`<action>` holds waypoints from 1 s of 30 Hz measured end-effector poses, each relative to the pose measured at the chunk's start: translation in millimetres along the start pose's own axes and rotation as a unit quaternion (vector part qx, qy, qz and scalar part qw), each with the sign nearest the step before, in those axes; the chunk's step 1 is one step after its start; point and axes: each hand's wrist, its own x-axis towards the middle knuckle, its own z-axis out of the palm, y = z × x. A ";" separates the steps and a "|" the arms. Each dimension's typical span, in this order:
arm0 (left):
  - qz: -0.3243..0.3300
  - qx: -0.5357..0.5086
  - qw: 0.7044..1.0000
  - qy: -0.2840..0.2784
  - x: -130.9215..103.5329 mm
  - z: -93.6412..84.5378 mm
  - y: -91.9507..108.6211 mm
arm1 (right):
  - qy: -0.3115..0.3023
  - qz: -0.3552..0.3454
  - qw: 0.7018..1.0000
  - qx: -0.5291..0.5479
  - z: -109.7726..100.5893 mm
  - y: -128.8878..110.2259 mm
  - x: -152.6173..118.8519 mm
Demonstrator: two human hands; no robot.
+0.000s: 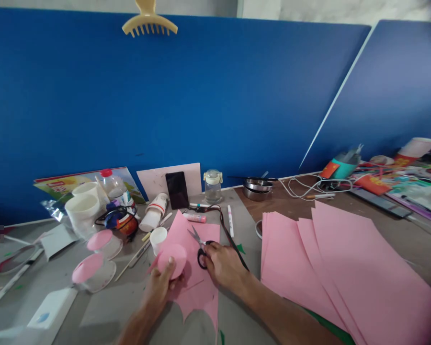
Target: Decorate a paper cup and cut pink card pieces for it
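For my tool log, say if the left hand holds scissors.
No, the right hand holds the scissors; the left hand holds a pink disc.

Up top, a cream claw clip (150, 24) is hung at the upper edge of the blue partition (201, 96), and down below, at the back of the worktop (104, 311), a black phone (177, 190) is propped upright near a lidded clear jar (213, 190), with metal bowls (257, 192) stacked farther right. Over on the left, a colourful booklet (133, 178) is partly hidden by a red-capped bottle (115, 187) and crowded white cups (81, 211), while across on the right a white cable (290, 189) is looped near a tilted teal cup (343, 170).
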 end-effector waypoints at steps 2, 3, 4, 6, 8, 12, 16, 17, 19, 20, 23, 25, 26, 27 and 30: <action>0.019 -0.034 0.999 0.028 2.9 1.9 -2.9 | 0.005 0.002 1.000 -0.007 -0.8 0.0 0.0; 0.026 -0.053 0.997 0.042 3.7 3.0 -3.8 | 0.009 0.001 1.000 -0.010 -1.0 0.1 0.0; 0.031 -0.064 0.996 0.051 4.0 4.1 -4.4 | 0.014 0.001 1.000 -0.012 -1.0 0.2 0.0; 0.030 -0.066 0.996 0.050 3.6 6.1 -4.7 | 0.017 0.004 1.000 -0.015 -0.5 0.6 0.1; 0.028 -0.066 0.997 0.038 2.2 8.0 -4.3 | 0.009 0.011 1.000 -0.017 -0.2 1.3 0.3; 0.033 -0.097 0.995 -0.005 -1.0 10.2 -2.6 | 0.032 0.005 0.999 0.001 -1.7 2.7 1.2; 0.043 -0.046 0.997 -0.041 -4.5 8.9 0.7 | 0.068 -0.016 0.986 0.154 0.9 -0.7 0.6; 0.044 -0.012 0.998 -0.042 -5.7 9.0 1.9 | 0.064 -0.021 0.973 0.220 3.4 -3.3 -0.1; 0.048 0.050 0.997 -0.042 -8.5 10.7 4.9 | 0.045 -0.028 0.936 0.349 10.6 -9.7 -1.6; 0.050 0.067 0.995 -0.048 -9.9 12.2 6.6 | 0.033 -0.025 0.917 0.398 14.7 -12.8 -2.1; 0.056 0.075 0.990 -0.101 -12.8 15.2 11.7 | 0.027 0.012 0.873 0.487 25.0 -15.5 0.5; 0.073 0.071 0.987 -0.122 -13.2 11.9 14.4 | 0.044 0.051 0.844 0.531 27.9 -9.1 6.0; 0.095 0.072 0.987 -0.106 -12.9 7.9 15.4 | 0.055 0.065 0.835 0.543 28.2 -3.7 9.5; 0.133 0.077 0.986 -0.066 -12.4 2.4 16.2 | 0.064 0.076 0.830 0.548 27.7 2.6 13.2; 0.315 0.159 0.918 0.182 -8.9 -19.2 17.7 | 0.106 0.108 0.820 0.552 24.5 21.7 22.4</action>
